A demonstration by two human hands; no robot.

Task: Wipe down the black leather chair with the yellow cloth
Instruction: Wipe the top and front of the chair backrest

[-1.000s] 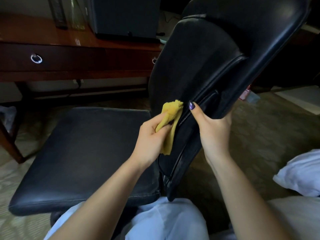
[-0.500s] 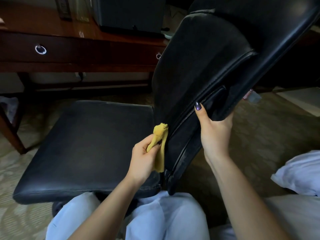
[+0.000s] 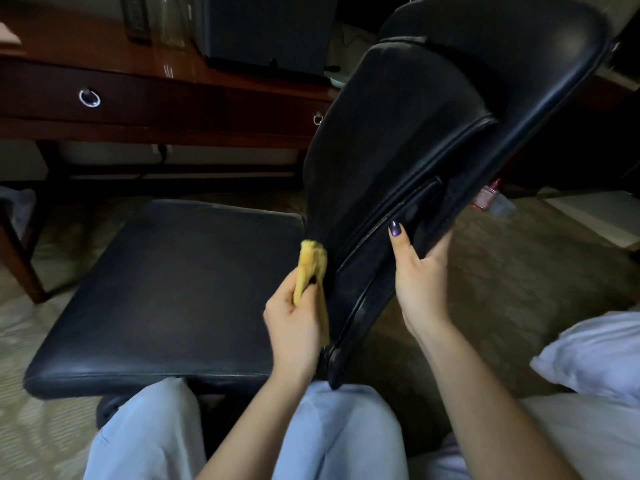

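Observation:
The black leather chair fills the middle of the head view: its flat seat (image 3: 166,292) lies to the left and its tall backrest (image 3: 415,133) leans up to the right. My left hand (image 3: 294,327) grips the bunched yellow cloth (image 3: 311,268) and holds it against the lower front of the backrest, just above the seat's rear edge. My right hand (image 3: 420,271) grips the backrest's side edge lower down, thumb on the front face, fingers curled behind it.
A dark wooden desk (image 3: 138,109) with ring-pull drawers stands behind the chair, carrying a dark box (image 3: 266,29). White bedding (image 3: 588,362) lies at the right. Patterned carpet (image 3: 502,289) covers the floor. My knees in pale trousers (image 3: 242,434) sit below the seat.
My left hand has slid the cloth down the backrest's front from mid-height to near the seat. My right hand keeps its grip on the side edge.

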